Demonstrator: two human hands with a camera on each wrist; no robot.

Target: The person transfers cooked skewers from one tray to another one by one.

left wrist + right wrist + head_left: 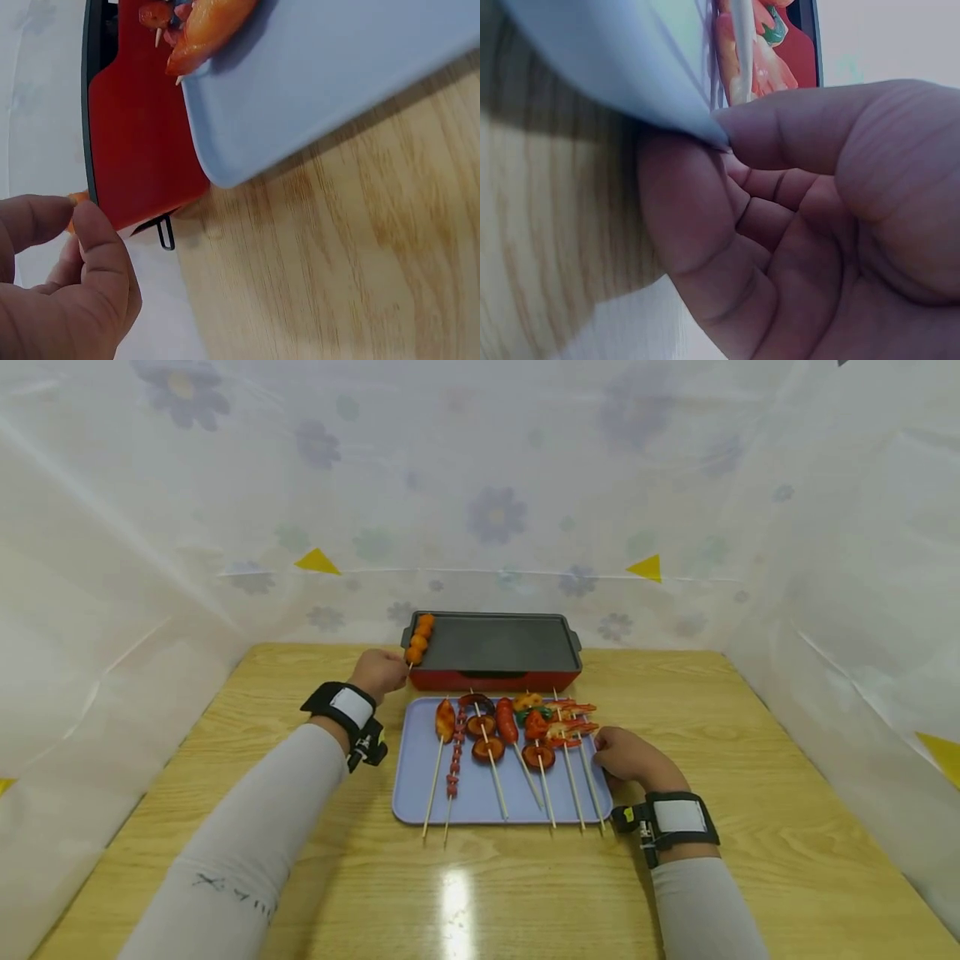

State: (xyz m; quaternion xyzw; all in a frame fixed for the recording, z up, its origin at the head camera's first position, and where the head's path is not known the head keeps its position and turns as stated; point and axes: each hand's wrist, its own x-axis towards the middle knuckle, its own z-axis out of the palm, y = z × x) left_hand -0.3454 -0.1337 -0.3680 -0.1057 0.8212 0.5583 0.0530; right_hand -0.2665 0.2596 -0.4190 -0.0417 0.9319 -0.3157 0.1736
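My left hand (380, 673) pinches the near end of a skewer of orange balls (420, 640), which lies along the left side of the black griddle plate (498, 642). In the left wrist view, thumb and forefinger of the left hand (82, 277) meet at the skewer, beside the griddle's red base (139, 142). My right hand (628, 755) grips the right rim of a lavender tray (468, 808); the right wrist view has its thumb on top and forefinger beneath the edge. Several skewers lie on the tray, among them a sausage (507, 721), mushroom slices (488, 749) and prawns (567, 732).
The griddle stands at the back of the wooden table (360, 877), just behind the tray. Several skewer sticks poke past the tray's front edge. A floral white sheet (495, 468) hangs behind and at both sides, with yellow triangles (319, 562) on it.
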